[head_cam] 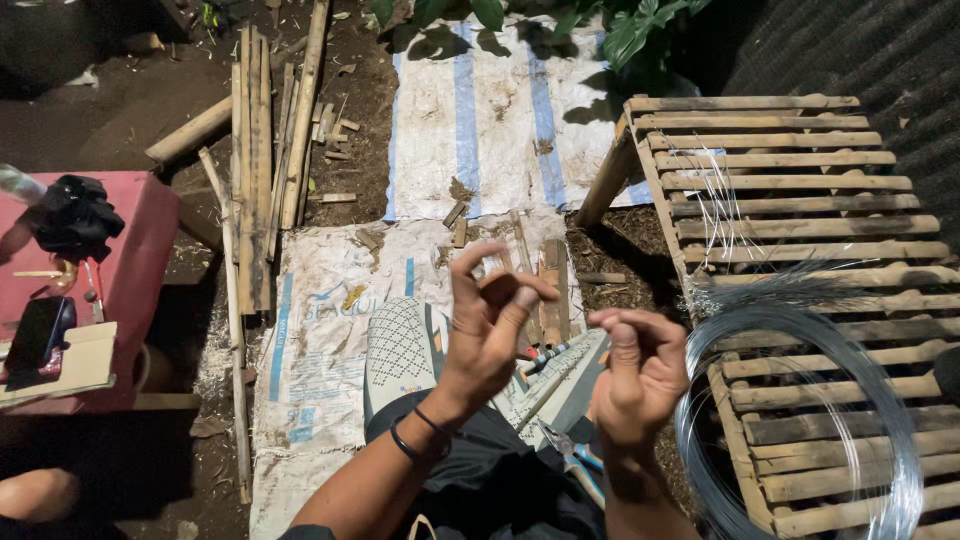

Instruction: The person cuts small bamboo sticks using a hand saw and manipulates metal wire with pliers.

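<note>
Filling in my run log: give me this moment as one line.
left hand raised, fingers pinched | right hand pinched beside wire coil | pliers on lap | bamboo rack right

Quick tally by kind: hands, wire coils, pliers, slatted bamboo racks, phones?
Hands: 2, left hand and right hand
Wire coil: 1
Pliers: 1
Slatted bamboo rack: 1
Phone: 1
Total: 6

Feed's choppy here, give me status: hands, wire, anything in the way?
Left hand and right hand raised, fingers pinched. Wire coil beside right hand, on bamboo rack. Pliers below.
</note>
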